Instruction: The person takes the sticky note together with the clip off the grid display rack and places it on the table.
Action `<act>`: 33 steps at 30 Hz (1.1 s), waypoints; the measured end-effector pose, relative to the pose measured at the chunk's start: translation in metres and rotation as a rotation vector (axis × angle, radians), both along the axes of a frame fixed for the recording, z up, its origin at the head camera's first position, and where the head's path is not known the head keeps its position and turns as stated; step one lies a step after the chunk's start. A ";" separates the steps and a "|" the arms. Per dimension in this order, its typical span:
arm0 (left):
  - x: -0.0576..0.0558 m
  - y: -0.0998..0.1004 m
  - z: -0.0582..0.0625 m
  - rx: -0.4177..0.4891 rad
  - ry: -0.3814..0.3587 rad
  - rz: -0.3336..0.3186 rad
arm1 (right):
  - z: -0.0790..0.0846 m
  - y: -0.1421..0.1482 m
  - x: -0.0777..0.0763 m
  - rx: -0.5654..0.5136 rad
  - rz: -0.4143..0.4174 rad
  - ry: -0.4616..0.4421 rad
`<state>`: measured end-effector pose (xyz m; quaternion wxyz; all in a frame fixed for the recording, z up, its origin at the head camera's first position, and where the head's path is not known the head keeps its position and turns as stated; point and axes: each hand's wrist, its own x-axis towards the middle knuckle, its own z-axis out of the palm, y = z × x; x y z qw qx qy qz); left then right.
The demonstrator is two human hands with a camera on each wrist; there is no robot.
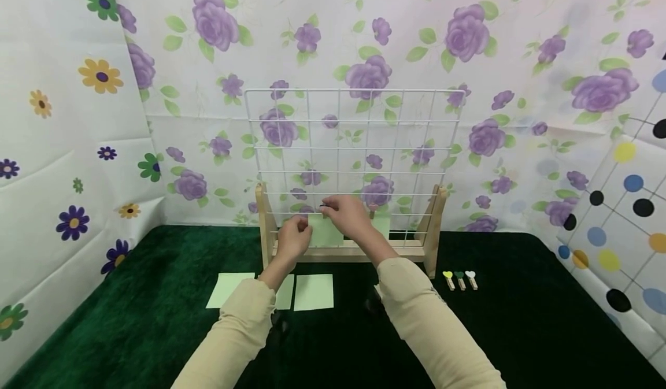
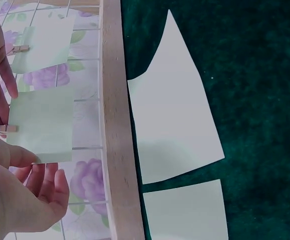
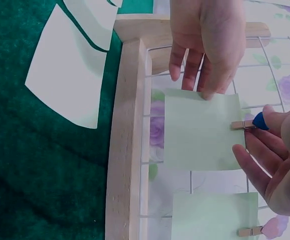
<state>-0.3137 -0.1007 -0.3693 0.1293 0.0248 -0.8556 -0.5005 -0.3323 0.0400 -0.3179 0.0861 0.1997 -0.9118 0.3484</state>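
My left hand [image 1: 293, 240] pinches the left edge of a pale green square of paper [image 1: 326, 233] between thumb and fingers, holding it against a white wire grid [image 1: 354, 148]. At the paper's top edge, my right hand [image 1: 347, 214] grips a small wooden clothespin [image 3: 240, 125] with a blue decoration, thumb on the blue part. In the right wrist view, the clothespin's wooden end overlaps the paper. To the right, a second green paper [image 3: 212, 215] hangs on the grid from a clothespin with a pink decoration [image 3: 274, 227].
The grid stands in a wooden base [image 1: 359, 256]. Several loose green sheets [image 1: 314, 292] lie on the dark green cloth [image 1: 130, 296] at front left. Three clothespins [image 1: 460, 280] with yellow, green and white heart tops lie to the right of the base. Floral sheeting [image 1: 322, 30] hangs behind.
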 end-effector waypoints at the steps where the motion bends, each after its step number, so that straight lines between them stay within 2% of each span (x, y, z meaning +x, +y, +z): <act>1: 0.000 0.000 0.000 0.002 -0.005 0.002 | 0.001 -0.001 0.000 0.006 -0.007 0.001; 11: 0.000 -0.001 0.001 0.014 -0.006 0.022 | 0.002 -0.004 -0.002 0.043 -0.008 0.035; 22: 0.001 0.000 0.003 -0.007 0.023 0.012 | -0.003 -0.006 -0.006 0.077 -0.059 0.095; 30: 0.001 -0.001 0.004 -0.001 0.013 0.001 | -0.005 -0.009 -0.001 0.145 -0.108 0.275; 33: 0.002 -0.001 0.005 0.003 -0.001 0.002 | -0.006 -0.010 0.000 0.143 -0.114 0.287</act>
